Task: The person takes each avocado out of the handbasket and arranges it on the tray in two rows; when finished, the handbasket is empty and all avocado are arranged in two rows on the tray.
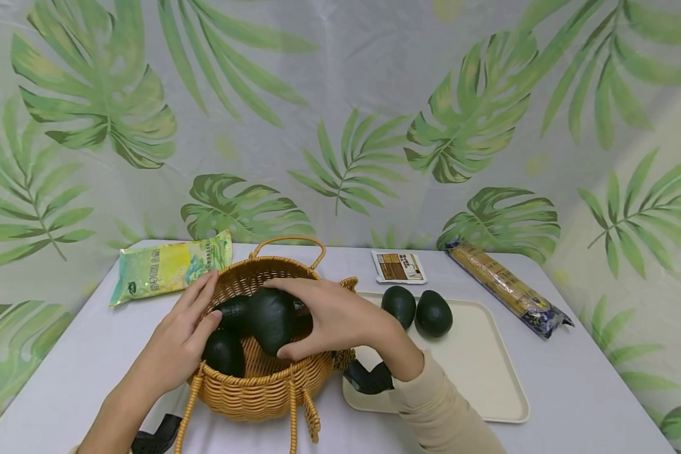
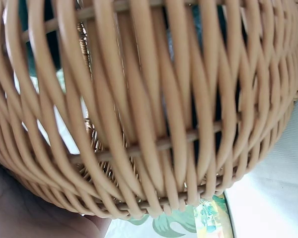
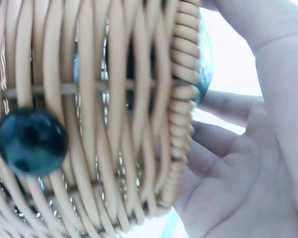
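Note:
My right hand [image 1: 331,315] grips a dark green avocado [image 1: 270,321] over the mouth of a wicker basket [image 1: 255,400], thumb and fingers on opposite sides. At the basket's left rim rests my left hand [image 1: 176,343], its fingers fairly straight and the thumb over the rim. Another avocado [image 1: 225,353] lies inside, beside a further dark item [image 1: 234,314] partly hidden behind the held one. The left wrist view is mostly filled by the basket's woven wall [image 2: 139,99]. In the right wrist view, the held avocado [image 3: 205,59] shows past the rim, beside the palm.
Two avocados [image 1: 434,314] sit on a cream tray [image 1: 482,378] to the right. Behind the tray lies a small white-and-brown packet [image 1: 400,267]. A long noodle-like pack [image 1: 507,287] lies at far right, and a green-yellow bag [image 1: 167,268] at back left. The basket's handle [image 1: 288,239] stands up behind.

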`<control>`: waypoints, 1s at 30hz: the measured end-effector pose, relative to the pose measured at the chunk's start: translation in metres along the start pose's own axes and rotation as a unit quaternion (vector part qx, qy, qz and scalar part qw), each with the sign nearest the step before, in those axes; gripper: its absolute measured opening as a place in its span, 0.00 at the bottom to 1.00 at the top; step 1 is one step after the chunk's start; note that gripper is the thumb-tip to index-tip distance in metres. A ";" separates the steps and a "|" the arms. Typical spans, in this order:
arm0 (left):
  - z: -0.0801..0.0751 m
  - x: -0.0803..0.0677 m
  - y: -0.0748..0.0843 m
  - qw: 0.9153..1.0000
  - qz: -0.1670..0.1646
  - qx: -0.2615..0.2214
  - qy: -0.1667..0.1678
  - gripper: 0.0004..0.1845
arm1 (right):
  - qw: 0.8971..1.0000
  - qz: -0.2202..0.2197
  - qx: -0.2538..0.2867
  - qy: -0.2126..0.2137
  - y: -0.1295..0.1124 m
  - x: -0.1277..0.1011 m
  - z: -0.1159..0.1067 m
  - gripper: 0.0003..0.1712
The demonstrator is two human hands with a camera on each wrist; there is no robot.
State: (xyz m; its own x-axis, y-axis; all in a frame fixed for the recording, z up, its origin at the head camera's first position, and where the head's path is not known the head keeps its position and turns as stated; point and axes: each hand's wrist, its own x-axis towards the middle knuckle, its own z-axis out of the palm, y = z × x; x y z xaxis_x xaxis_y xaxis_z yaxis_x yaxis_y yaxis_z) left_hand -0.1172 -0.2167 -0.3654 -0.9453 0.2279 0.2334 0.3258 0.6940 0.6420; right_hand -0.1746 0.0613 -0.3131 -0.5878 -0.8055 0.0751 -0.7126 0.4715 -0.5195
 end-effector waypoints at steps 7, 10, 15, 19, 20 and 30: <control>0.000 0.000 -0.001 1.000 0.003 -0.003 0.004 0.34 | 0.996 0.006 0.081 0.037 0.000 -0.013 -0.004 0.54; 0.001 0.000 -0.001 1.000 0.007 -0.004 0.008 0.34 | 0.992 0.005 0.118 0.046 0.000 -0.018 -0.005 0.54; 0.001 0.001 -0.002 1.000 0.005 -0.002 0.004 0.34 | 0.984 0.000 0.168 0.066 0.003 -0.027 -0.005 0.54; 0.001 0.001 -0.001 1.000 0.007 -0.004 0.002 0.34 | 0.980 -0.007 0.179 0.086 0.007 -0.032 -0.004 0.53; 0.001 0.001 -0.001 1.000 0.007 -0.005 0.001 0.34 | 0.980 -0.009 0.176 0.092 0.008 -0.033 -0.003 0.53; 0.001 0.000 -0.001 1.000 0.005 -0.004 0.003 0.34 | 0.975 -0.022 0.180 0.130 0.010 -0.048 -0.002 0.54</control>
State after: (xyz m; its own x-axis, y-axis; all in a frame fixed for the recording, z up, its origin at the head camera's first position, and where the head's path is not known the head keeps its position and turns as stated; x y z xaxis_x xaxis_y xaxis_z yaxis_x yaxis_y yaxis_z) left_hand -0.1178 -0.2169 -0.3664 -0.9417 0.2307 0.2450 0.3360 0.6864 0.6450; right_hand -0.1540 0.1057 -0.3205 -0.6699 -0.6825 0.2924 -0.5864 0.2449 -0.7721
